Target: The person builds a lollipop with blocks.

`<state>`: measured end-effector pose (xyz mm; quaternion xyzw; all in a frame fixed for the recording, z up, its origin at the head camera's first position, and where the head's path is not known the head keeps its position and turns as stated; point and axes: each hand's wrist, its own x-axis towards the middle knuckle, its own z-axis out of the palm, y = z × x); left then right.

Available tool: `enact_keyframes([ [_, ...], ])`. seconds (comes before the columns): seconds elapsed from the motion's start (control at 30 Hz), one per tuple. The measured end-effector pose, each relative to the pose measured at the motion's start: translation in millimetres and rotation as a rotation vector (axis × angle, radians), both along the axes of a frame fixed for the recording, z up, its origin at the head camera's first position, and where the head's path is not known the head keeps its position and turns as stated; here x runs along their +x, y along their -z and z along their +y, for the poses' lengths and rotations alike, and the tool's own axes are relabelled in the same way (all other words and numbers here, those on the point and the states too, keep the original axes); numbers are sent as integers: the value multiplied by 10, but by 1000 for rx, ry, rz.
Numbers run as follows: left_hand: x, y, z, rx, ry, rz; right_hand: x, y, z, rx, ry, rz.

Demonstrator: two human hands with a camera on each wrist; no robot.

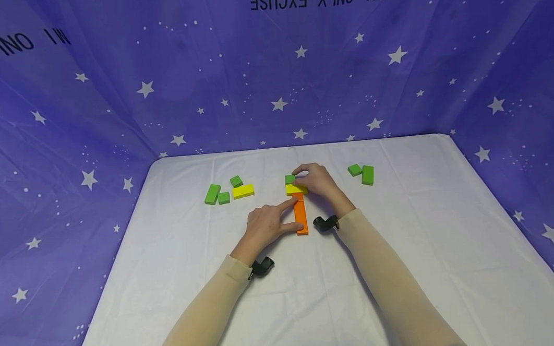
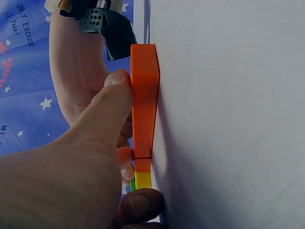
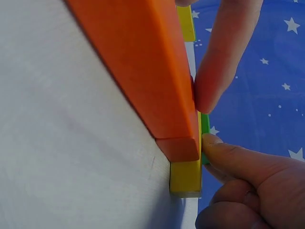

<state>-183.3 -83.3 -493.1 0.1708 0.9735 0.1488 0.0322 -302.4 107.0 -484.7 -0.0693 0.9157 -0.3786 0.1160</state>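
Observation:
A long orange block [image 1: 301, 219] lies lengthwise on the white table, with a short orange block [image 1: 297, 197] at its far end. Across that end sits a yellow block [image 1: 296, 189]. My left hand [image 1: 266, 225] touches the orange pieces, thumb on the long block near its close end and index fingertip at the short one. With thumb and fingers, my right hand [image 1: 316, 180] pinches a green block [image 1: 290, 179] at the yellow block's far side. In the right wrist view this green block [image 3: 205, 125] shows slightly higher than the yellow one; the fingers hide part of it.
Left of the hands lie a yellow block [image 1: 243, 191], a longer green block [image 1: 212, 194] and two small green blocks [image 1: 224, 198]. To the right are a small green block [image 1: 354, 170] and a longer green one [image 1: 367, 175]. A starry purple curtain [image 1: 277, 79] surrounds the table [image 1: 403, 250].

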Motion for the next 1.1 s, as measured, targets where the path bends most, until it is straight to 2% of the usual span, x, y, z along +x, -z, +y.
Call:
enact_keyframes([
  [0.57, 11, -7, 10, -15, -8, -4, 29, 13, 28, 16, -19, -12],
  [1.1, 3, -17, 11, -16, -5, -11, 33, 1, 104, -36, 4, 6],
])
